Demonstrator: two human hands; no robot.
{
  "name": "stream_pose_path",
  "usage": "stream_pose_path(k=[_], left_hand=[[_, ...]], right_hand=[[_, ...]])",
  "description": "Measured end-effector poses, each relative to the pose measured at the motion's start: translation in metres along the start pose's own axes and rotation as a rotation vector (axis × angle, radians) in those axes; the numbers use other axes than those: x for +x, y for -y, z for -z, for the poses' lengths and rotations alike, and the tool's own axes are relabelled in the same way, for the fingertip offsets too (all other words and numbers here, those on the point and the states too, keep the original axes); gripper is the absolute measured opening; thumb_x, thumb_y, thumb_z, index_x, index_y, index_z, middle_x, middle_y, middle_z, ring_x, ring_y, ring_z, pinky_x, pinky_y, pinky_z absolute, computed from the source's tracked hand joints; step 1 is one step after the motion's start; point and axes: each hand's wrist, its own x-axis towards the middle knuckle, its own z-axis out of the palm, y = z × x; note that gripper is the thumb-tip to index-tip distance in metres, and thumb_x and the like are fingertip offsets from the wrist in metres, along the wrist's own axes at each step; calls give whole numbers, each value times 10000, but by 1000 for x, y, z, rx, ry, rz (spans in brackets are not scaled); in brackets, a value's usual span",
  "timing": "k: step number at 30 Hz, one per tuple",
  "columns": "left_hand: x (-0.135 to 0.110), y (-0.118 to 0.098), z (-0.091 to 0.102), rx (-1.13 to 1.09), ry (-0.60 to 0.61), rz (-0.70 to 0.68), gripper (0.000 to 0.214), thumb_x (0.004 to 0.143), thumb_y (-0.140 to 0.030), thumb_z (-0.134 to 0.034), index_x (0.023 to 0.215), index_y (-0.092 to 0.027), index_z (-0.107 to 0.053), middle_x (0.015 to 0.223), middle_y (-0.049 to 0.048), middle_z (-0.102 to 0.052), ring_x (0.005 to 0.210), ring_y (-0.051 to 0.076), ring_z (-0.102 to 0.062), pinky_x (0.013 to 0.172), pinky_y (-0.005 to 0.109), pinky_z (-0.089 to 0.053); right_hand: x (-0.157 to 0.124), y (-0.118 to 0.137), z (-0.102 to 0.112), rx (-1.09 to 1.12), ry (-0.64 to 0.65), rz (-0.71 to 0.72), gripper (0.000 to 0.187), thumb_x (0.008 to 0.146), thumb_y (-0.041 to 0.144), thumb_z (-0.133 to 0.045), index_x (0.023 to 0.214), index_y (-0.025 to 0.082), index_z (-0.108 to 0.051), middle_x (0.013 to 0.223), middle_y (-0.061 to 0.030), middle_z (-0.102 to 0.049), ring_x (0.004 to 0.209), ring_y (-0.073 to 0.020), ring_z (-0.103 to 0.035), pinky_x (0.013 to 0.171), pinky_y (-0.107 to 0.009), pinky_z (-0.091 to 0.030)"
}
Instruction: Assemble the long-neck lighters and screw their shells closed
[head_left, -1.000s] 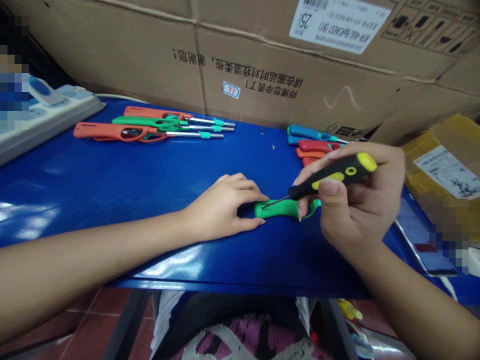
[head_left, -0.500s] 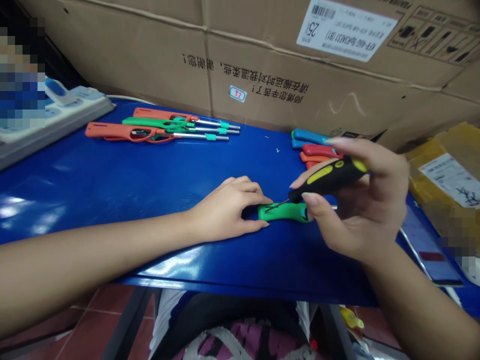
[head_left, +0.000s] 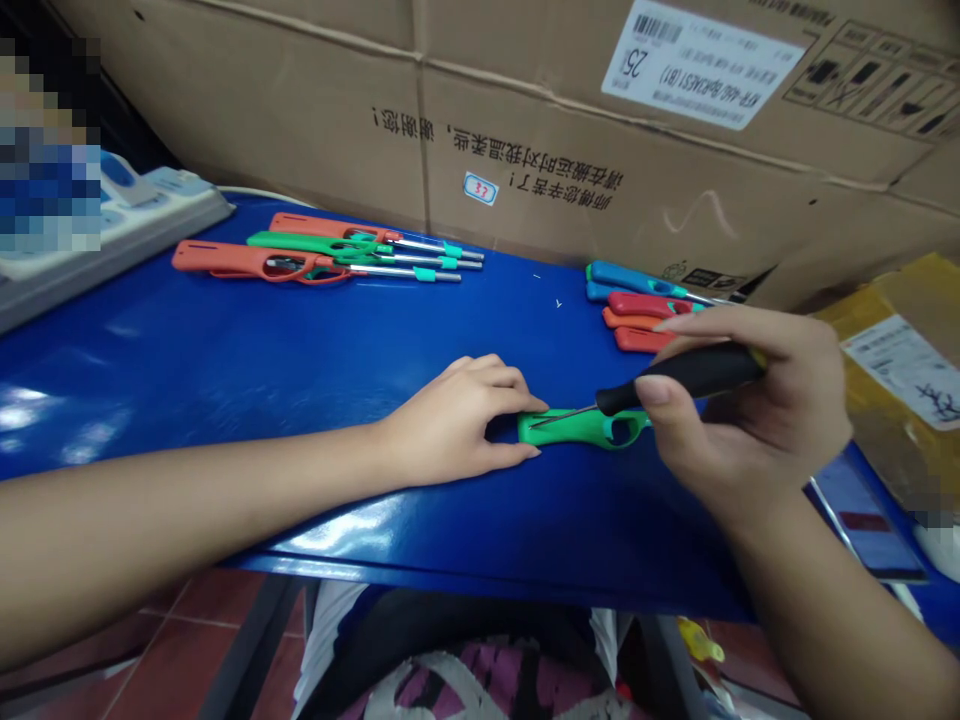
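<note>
One long white plastic power strip with blue parts (head_left: 176,205) lies at far left on the glossy blue surface (head_left: 300,370), a large brown cardboard box (head_left: 300,110) standing along the back. Next, three long-nosed plastic lighters, two orange and one green (head_left: 225,258), lie side by side, metal tubes pointing right. The left hand (head_left: 454,425) rests nearer the front edge, its grip pinching, between thumb and index finger, the butt end of a single green plastic lighter with a trigger loop (head_left: 577,430), which lies flat between the hands. A black-handled screwdriver with a thin metal shaft (head_left: 682,378) slants down to that end; tip contact cannot be told. Behind it lie several blue, red and orange plastic lighters (head_left: 637,304). The right hand (head_left: 787,410) has its grip closed around the screwdriver's handle. At far right are a dark-screened smartphone (head_left: 862,515) and a yellow-taped parcel (head_left: 900,290).
</note>
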Motion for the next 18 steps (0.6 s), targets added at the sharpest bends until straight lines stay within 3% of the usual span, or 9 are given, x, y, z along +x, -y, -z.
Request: stream_pose_path(k=[4, 6, 9, 11, 15, 18], left_hand=[[-1, 0, 0, 6, -1, -6, 350, 900, -379, -746, 1207, -215, -721, 1085, 29, -712, 1079, 232, -620, 920, 382, -395], [-1, 0, 0, 9, -1, -10, 353, 898, -380, -748, 1208, -214, -719, 1089, 31, -712, 1081, 234, -619, 922, 382, -395], [-1, 0, 0, 12, -4, -13, 352, 902, -386, -741, 1211, -219, -716, 1091, 35, -711, 1080, 234, -618, 916, 379, -396], [-1, 0, 1, 11, -2, -12, 350, 907, -389, -735, 1212, -219, -716, 1094, 38, -710, 1085, 236, -617, 918, 380, -397], [-1, -1, 2, 8, 9, -12, 358, 911, -397, -729, 1220, -217, -713, 1096, 45, -711, 1087, 241, -617, 927, 387, -400], [-1, -1, 2, 7, 10, -9, 348, 914, -386, -726, 1220, -220, -712, 1098, 46, -709, 1086, 238, -616, 920, 382, -403]], right_hand=[[-2, -1, -3, 262, 167, -190, 515, 998, 362, -504, 1509, 341, -439, 1094, -56, -737, 705, -216, -707, 431, -317, -531], [-1, -1, -3, 208, 156, -162, 506, 976, 359, -559, 1475, 349, -474, 1111, -54, -723, 712, -207, -705, 437, -301, -533], [-1, -3, -2, -34, -15, 6, 363, 855, 337, -754, 1207, 301, -670, 1029, -45, -714, 767, -211, -698, 576, -327, -581], [-2, -6, -2, -85, -48, 13, 280, 880, 363, -728, 1143, 274, -694, 1033, -60, -713, 761, -209, -690, 590, -336, -569], [-5, -11, -3, 229, 94, -155, 401, 1012, 386, -495, 1389, 271, -566, 1020, -70, -722, 600, -176, -650, 419, -302, -484], [-5, -9, -5, 326, 154, -140, 495, 985, 356, -567, 1472, 319, -484, 1140, -79, -721, 673, -199, -695, 427, -304, -514]])
